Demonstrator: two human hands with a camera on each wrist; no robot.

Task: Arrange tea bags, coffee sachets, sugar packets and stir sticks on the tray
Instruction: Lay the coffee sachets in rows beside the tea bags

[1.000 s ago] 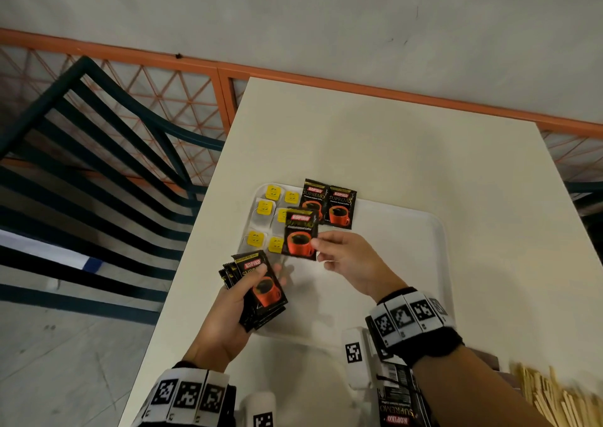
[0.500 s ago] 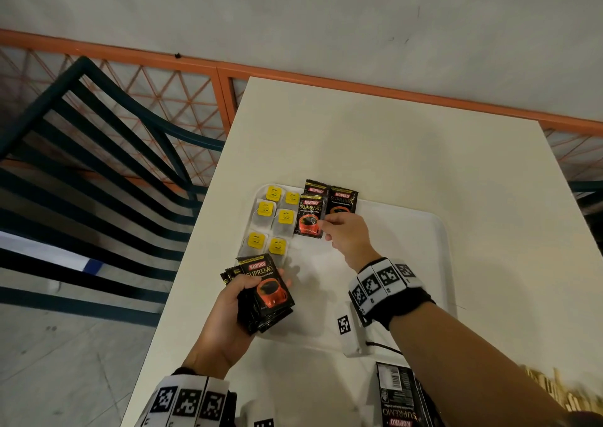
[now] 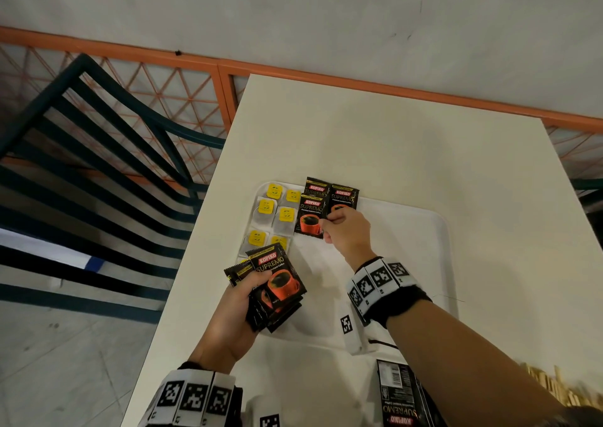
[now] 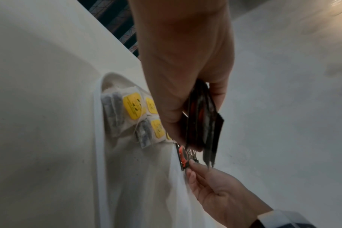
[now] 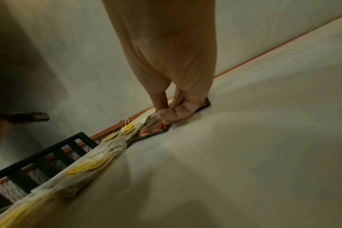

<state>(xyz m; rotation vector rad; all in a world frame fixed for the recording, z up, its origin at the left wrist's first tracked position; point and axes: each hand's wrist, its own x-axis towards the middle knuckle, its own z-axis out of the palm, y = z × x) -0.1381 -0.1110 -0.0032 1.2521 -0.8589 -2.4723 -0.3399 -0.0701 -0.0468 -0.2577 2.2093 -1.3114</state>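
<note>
So the worktop [image 3: 391,139] has the white tray [image 3: 437,231] sitting at its near-left corner, with the tea bags [image 3: 272,213] already lined up along the tray's left side.

What's changed in the last second: the right hand [image 3: 347,235] was holding a coffee sachet [image 3: 310,219] up over the middle of the tray, and now it's carried it back and laid it down right beside the tea bags, overlapping the two sachets behind it. The right grip is still pinching its near-right corner, so not let go yet.

The left hand [image 3: 235,309] hasn't really moved; its grip is wrapped around a stack [image 3: 279,291] of more sachets over the tray's near-left edge.

My read: third sachet is basically placed, plenty more to deal out, and sugar and sticks aren't on the tray yet.
</note>
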